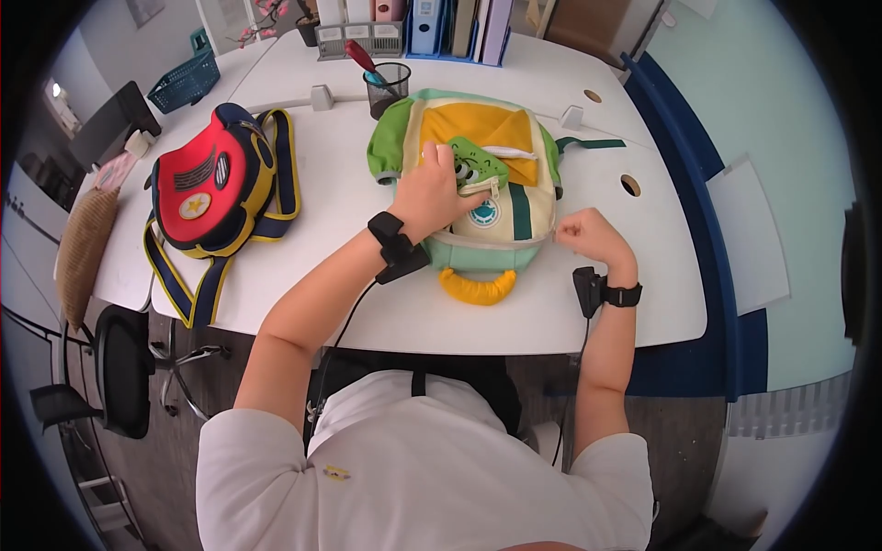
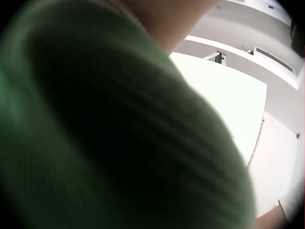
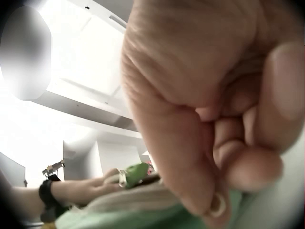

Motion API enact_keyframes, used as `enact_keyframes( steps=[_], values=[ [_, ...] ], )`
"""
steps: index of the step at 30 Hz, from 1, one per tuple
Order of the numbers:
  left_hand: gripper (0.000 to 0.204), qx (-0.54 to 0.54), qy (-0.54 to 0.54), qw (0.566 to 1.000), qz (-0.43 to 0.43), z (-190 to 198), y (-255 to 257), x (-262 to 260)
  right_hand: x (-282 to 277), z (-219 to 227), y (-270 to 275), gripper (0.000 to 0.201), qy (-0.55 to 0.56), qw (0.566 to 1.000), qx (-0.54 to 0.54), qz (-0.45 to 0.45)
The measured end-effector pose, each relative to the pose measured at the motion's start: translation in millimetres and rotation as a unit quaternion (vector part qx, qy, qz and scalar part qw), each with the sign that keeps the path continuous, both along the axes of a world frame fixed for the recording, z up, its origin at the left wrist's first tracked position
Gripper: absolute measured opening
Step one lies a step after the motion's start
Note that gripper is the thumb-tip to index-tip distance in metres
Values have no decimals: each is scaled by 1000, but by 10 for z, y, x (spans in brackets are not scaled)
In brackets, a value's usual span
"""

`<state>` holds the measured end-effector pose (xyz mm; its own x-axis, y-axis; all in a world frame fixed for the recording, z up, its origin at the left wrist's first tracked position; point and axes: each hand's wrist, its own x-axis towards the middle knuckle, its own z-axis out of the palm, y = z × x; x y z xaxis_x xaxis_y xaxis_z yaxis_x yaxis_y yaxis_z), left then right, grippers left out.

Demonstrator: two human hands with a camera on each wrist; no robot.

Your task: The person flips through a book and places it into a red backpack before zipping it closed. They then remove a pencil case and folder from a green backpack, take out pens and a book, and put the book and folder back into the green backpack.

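Note:
A cream, green and yellow backpack lies on the white table, its yellow top handle toward the person. Over its front, the left hand holds a small green zip pouch with cartoon eyes, thumb along its lower edge. At the bag's right edge, the right hand has curled fingers, thumb and forefinger together at the end of the zip seam. In the right wrist view a small pale ring-like zip pull shows at those fingertips. Green fabric fills much of the left wrist view and hides the left fingers.
A red, navy and yellow backpack lies to the left with its straps spread. Behind the green bag stands a black mesh pen cup. Folders stand in a rack at the back. A teal basket sits at the far left.

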<state>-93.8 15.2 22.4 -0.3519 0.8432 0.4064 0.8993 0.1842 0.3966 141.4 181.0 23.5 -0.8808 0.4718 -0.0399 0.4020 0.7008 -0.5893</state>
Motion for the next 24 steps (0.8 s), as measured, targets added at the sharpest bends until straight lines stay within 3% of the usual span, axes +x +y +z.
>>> enact_keyframes(
  steps=[2, 6, 9, 10, 13, 15, 16, 20, 24],
  values=[
    [65, 6, 5, 1000, 3, -55, 23, -11, 23, 308, -328, 22, -56, 990, -126, 32],
    [63, 4, -4, 1000, -7, -72, 3, 12, -255, 276, -713, 23, -43, 983, 66, 165],
    [56, 2, -56, 995, -82, -46, -125, -10, -453, 21, -1001, 24, 69, 971, 152, 170],
    [53, 4, -78, 990, -116, -24, -185, -18, -471, 16, -1042, 24, 86, 976, 126, 156],
    [41, 102, -2, 985, -136, 47, -435, 109, -500, 96, -1094, 23, 113, 988, 25, 106],
    [35, 143, 100, 968, -181, 25, -545, 167, -484, 155, -1072, 23, 96, 991, -72, 61],
    [32, 161, 151, 954, -202, 24, -603, 197, -485, 148, -1071, 23, 102, 991, -68, 60],
    [23, 60, 81, 970, -222, -69, -602, 369, -520, 71, -1090, 20, 152, 984, -16, 89],
    [22, 21, 110, 971, -211, -189, -443, 407, -514, 65, -1032, 17, 165, 976, 57, 129]
  ],
)
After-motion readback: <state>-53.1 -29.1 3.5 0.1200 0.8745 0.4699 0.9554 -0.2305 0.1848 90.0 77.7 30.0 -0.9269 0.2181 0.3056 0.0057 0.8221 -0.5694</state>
